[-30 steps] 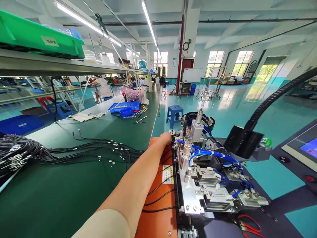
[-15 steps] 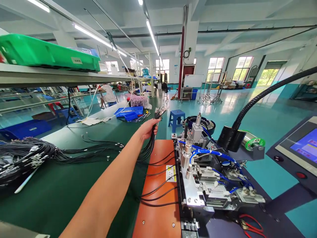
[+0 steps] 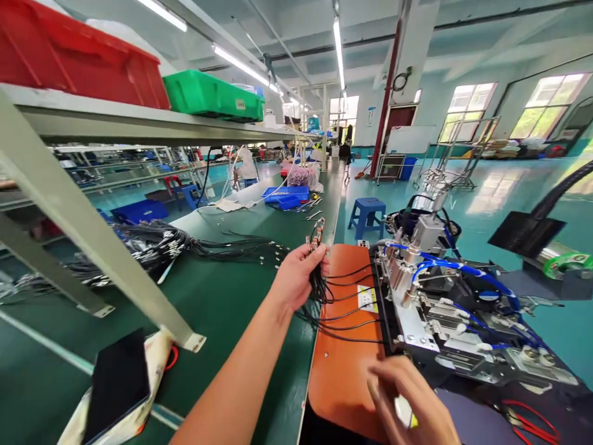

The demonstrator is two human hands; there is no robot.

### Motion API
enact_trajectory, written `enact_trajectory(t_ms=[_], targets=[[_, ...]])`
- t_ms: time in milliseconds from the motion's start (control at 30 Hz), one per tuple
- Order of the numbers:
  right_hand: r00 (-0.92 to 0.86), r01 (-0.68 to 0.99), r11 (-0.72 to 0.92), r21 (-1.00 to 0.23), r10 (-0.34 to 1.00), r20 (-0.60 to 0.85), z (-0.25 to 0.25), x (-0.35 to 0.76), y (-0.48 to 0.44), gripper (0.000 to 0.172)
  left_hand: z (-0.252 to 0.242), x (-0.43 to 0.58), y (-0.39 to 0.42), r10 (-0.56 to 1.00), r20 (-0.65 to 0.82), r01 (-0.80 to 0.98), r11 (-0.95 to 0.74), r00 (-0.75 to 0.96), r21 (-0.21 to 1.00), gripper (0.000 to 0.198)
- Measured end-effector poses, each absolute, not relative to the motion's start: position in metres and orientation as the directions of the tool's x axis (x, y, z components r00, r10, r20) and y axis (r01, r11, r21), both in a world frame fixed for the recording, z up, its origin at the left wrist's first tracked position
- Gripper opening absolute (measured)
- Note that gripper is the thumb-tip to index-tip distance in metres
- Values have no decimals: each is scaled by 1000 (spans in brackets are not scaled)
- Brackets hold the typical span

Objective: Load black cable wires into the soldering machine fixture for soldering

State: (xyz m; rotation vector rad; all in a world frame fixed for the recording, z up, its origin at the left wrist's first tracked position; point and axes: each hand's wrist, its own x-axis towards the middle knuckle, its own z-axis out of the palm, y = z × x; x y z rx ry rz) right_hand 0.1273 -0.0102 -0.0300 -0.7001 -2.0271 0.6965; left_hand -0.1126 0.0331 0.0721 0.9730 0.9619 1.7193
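Note:
My left hand (image 3: 299, 275) is closed round a bundle of black cables (image 3: 319, 290), just left of the orange plate. Their stripped or terminated ends (image 3: 317, 231) stick up above my thumb. My right hand (image 3: 410, 395), a little blurred, hovers over the near right edge of the orange plate (image 3: 345, 371). Its fingers are half bent and apart, and I see nothing held in them. Several single black cables (image 3: 354, 321) run across the plate into the metal machine (image 3: 424, 296) with blue air hoses.
A large heap of black cables (image 3: 143, 247) lies left on the green table. Shelf legs (image 3: 102, 216) rise there, beside a dark tablet-like slab (image 3: 118, 383). Blue trays (image 3: 285, 196) stand farther back. Red-handled scissors (image 3: 528, 420) lie at right. A solder spool (image 3: 565, 266) hangs behind.
The view has swung left. My left hand has drawn the cable bundle nearer and lower, beside the plate. My right hand has come into view at the lower right.

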Motion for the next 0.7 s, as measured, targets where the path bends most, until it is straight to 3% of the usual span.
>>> enact_trajectory(t_ms=[133,233,333,467,567,633,700], targets=[[-517,113,590,-799,722,460,0,59,29,46,46,-98,6,906,118,-412,-298,-407,861,40],[-692,-42,467,-883,624,363,6,13,52,36,45,-99,4,869,113,-411,-338,-482,846,36],[-771,-62,393,-917,565,294,4,-7,62,32,46,-107,3,861,130,-366,-340,-493,866,35],[-803,-56,372,-926,534,263,10,-11,68,37,40,-119,0,906,135,-332,-281,-401,900,51],[-863,-67,382,-922,441,246,21,-6,75,32,33,-121,-3,889,89,-339,-263,-450,903,36],[-858,-20,391,-920,466,217,28,1,79,29,30,-119,-6,855,75,-313,-268,-512,911,28],[-753,51,363,-930,626,203,34,8,82,28,28,-113,-11,829,73,-290,-275,-554,917,24]])
